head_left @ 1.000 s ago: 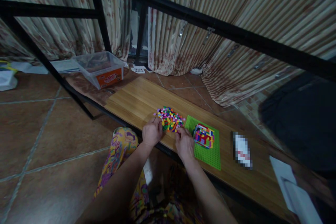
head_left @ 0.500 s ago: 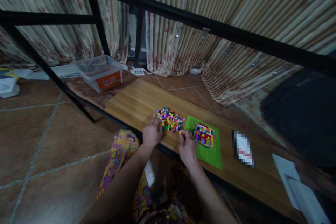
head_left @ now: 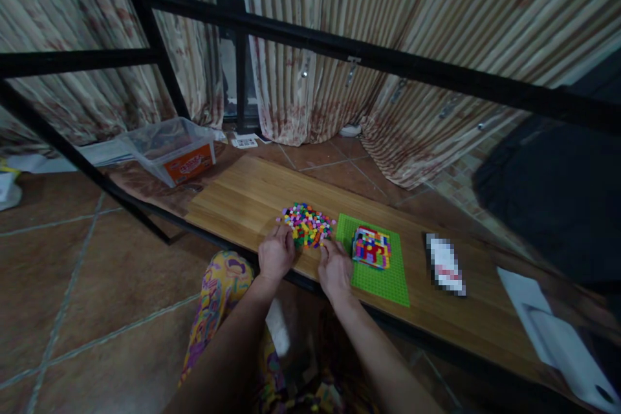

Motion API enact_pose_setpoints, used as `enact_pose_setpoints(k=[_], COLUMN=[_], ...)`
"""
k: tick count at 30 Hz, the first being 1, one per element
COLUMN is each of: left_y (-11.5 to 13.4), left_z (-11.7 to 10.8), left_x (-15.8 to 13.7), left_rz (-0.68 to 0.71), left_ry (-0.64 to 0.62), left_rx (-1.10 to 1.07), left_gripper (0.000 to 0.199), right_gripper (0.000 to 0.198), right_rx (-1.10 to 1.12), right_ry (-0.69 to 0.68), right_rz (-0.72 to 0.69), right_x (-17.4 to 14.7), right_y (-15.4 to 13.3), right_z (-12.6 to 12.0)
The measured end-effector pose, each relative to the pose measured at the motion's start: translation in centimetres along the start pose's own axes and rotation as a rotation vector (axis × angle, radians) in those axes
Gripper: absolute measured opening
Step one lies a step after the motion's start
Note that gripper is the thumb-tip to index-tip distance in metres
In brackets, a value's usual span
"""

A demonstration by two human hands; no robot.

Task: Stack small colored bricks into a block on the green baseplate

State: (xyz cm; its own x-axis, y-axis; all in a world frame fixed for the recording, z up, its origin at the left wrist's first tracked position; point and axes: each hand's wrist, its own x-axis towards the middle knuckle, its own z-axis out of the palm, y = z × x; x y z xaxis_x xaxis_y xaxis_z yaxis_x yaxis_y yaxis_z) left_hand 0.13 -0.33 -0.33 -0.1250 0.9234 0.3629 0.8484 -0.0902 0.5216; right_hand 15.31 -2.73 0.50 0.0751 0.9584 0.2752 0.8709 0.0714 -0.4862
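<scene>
One brick pile (head_left: 308, 225) just beyond left hand (head_left: 276, 251) and right hand (head_left: 336, 268); one baseplate (head_left: 383, 288) rightward. Both curled narrow; cannot tell contents.

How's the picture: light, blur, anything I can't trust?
Head view: dim light, little detail in the dark shape at right; head view: the white item right of the green board is pixelated, unreadable; head view: the bricks show distinct colours, but whether the right hand grips one is too small to tell.
</scene>
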Motion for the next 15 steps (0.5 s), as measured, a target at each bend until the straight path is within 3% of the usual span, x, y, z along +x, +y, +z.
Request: enact_pose_setpoints(k=[15], left_y=[-0.61], left_z=[-0.26], left_x=[0.24], left_rz=[0.008], left_ry=[-0.021], left_rx=[0.009], left_gripper=[0.022], right_gripper=[0.035], right_rx=[-0.188], right_ry=[-0.094], right_rz=[0.029], right_x=[0.34], right_y=[-0.95], right_z=[0.28])
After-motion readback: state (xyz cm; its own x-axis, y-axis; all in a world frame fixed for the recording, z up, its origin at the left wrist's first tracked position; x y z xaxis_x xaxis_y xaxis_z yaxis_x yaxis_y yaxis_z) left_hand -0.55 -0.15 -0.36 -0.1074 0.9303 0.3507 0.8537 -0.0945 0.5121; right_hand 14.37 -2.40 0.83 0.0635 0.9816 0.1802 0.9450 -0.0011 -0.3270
